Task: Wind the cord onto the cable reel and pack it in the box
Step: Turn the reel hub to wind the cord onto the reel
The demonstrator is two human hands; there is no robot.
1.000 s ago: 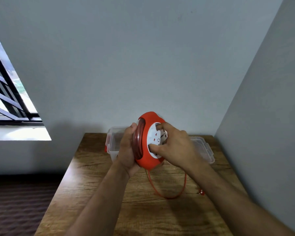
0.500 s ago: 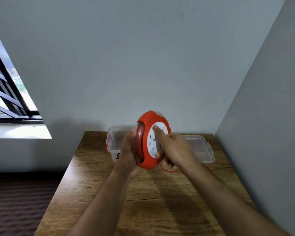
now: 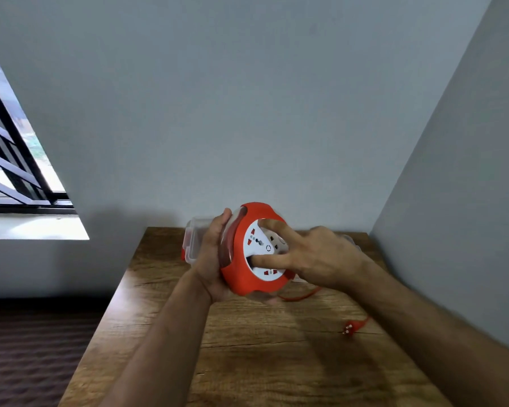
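An orange cable reel [image 3: 241, 277] with a white socket face is held on edge above the wooden table [image 3: 247, 348]. My left hand [image 3: 210, 257] grips its back and rim. My right hand [image 3: 315, 257] rests on the white face, thumb pressed into a dark finger hole low on the face and index finger at the top. A short length of orange cord [image 3: 301, 295] hangs from the reel's underside onto the table. Its orange plug [image 3: 348, 329] lies on the table to the right. A clear plastic box [image 3: 193, 239] stands behind the reel, mostly hidden.
The table fits into a room corner, with grey walls right behind it and along its right side. A barred window [image 3: 9, 160] with a sill is at the left. Dark floor lies past the table's left edge.
My right hand has turned the white face round, thumb now low and index high. The loose cord on the table is shorter than a second ago, and the plug lies closer to the reel.
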